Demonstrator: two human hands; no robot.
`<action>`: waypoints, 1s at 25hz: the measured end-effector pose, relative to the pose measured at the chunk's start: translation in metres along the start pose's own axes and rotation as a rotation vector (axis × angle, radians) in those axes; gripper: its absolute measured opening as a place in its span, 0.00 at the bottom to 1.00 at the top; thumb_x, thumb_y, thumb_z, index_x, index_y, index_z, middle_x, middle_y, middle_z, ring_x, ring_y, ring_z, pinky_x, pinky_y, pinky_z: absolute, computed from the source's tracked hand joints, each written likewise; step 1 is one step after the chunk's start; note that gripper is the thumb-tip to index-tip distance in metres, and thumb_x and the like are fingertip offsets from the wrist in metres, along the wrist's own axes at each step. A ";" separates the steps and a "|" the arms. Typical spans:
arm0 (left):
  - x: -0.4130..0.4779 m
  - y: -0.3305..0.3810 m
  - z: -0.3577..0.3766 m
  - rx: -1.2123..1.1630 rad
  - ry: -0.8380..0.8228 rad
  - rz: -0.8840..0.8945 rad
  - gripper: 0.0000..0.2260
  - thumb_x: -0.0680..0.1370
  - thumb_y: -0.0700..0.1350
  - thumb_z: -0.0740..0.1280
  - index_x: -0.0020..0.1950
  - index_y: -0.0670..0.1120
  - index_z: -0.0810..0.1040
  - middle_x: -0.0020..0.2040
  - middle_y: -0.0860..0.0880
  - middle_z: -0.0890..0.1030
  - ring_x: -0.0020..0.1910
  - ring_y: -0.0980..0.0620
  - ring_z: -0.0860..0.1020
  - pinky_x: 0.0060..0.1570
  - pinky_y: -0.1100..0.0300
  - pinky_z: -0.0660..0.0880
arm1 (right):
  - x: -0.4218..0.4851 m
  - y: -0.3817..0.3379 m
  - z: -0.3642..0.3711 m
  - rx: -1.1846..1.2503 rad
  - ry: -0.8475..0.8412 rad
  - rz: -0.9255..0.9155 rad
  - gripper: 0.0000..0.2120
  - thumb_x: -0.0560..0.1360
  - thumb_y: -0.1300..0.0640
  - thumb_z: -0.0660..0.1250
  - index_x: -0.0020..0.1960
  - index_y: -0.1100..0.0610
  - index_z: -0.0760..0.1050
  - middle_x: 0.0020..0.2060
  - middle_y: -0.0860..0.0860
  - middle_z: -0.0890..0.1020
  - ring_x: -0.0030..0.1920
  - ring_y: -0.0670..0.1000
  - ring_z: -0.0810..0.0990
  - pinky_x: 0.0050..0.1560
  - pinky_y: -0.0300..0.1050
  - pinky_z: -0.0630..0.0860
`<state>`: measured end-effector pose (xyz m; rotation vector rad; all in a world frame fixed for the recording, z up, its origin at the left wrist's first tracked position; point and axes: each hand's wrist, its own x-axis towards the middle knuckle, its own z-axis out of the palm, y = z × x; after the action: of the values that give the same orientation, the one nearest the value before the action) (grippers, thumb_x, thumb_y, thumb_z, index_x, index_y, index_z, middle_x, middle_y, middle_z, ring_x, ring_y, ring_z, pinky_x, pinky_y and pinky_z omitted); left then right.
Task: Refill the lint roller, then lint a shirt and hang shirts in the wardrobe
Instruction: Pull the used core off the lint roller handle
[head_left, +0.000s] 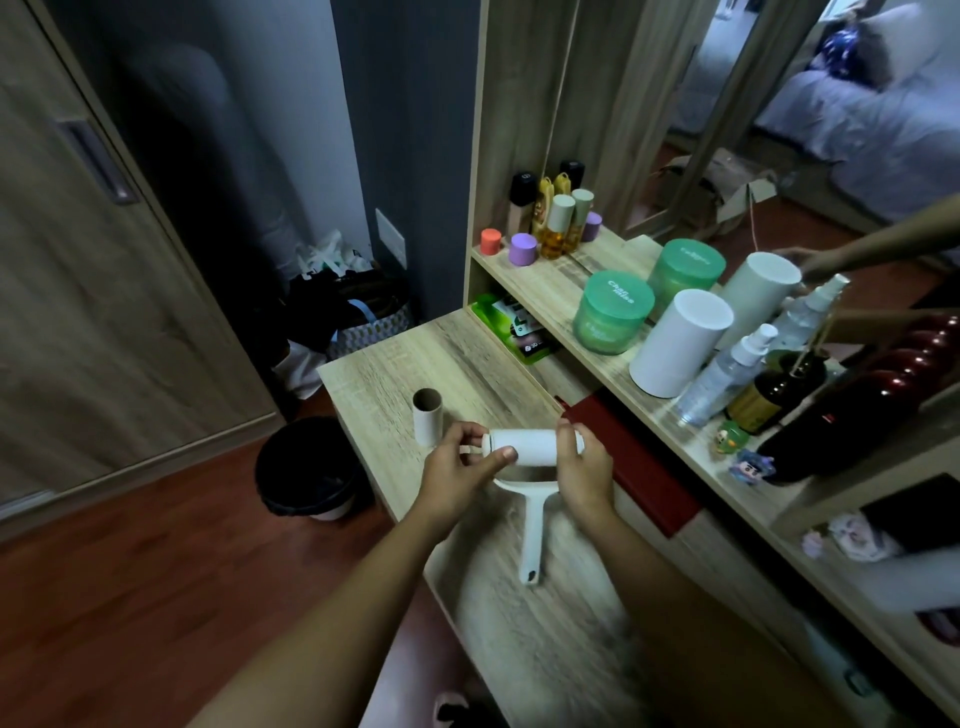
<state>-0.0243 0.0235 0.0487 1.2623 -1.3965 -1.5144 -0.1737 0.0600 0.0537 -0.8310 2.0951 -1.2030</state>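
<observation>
- left hand (457, 467): fingers curled round the left end of the white roll (524, 448), thumb laid across its surface; so it's gripping, not spread
- right hand (584, 467): fingers wrapped over the roll's right end, holding it there; both hands are over the table (467, 364)
- the roll sits across the head of the lint roller (514, 487); its handle (532, 545) points to 6 o'clock; whether the tip touches the tabletop, can't tell
- at 10 o'clock from the left hand, just beside it, an empty cardboard core (427, 415) stands upright on the table; looks like the spent one, so my guess is we're mid-refill, seating the new roll
- next move imo: push both ends fully home and check it spins freely; then find the loose edge of the first sheet, which is fiddly fingernail work
- bin (311, 467) on the floor at 9 o'clock; handy for the core
- green jars (613, 312) on the shelf out at 1 o'clock; no shirt in view, so linting and hanging are not yet started
</observation>
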 end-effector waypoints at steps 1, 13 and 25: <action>0.000 0.000 -0.003 -0.035 -0.029 -0.006 0.13 0.68 0.47 0.76 0.46 0.50 0.74 0.43 0.51 0.76 0.39 0.52 0.77 0.42 0.55 0.75 | -0.001 -0.001 0.001 0.006 0.004 -0.008 0.17 0.72 0.44 0.56 0.48 0.55 0.77 0.43 0.55 0.81 0.44 0.55 0.79 0.43 0.49 0.76; 0.000 0.011 -0.014 -0.199 -0.146 -0.032 0.21 0.75 0.42 0.69 0.66 0.54 0.69 0.56 0.43 0.74 0.40 0.53 0.82 0.46 0.57 0.79 | -0.008 -0.014 0.010 0.066 -0.007 -0.053 0.14 0.69 0.46 0.55 0.45 0.53 0.73 0.39 0.52 0.79 0.44 0.55 0.78 0.44 0.51 0.76; -0.015 0.005 0.009 0.136 0.059 0.157 0.14 0.77 0.48 0.66 0.63 0.53 0.75 0.42 0.46 0.81 0.31 0.57 0.80 0.40 0.61 0.79 | -0.016 -0.002 0.007 0.082 0.004 -0.006 0.16 0.69 0.45 0.54 0.44 0.54 0.74 0.40 0.54 0.80 0.43 0.56 0.79 0.45 0.52 0.76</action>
<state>-0.0289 0.0395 0.0560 1.2368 -1.5431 -1.2855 -0.1584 0.0677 0.0551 -0.7993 2.0332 -1.2856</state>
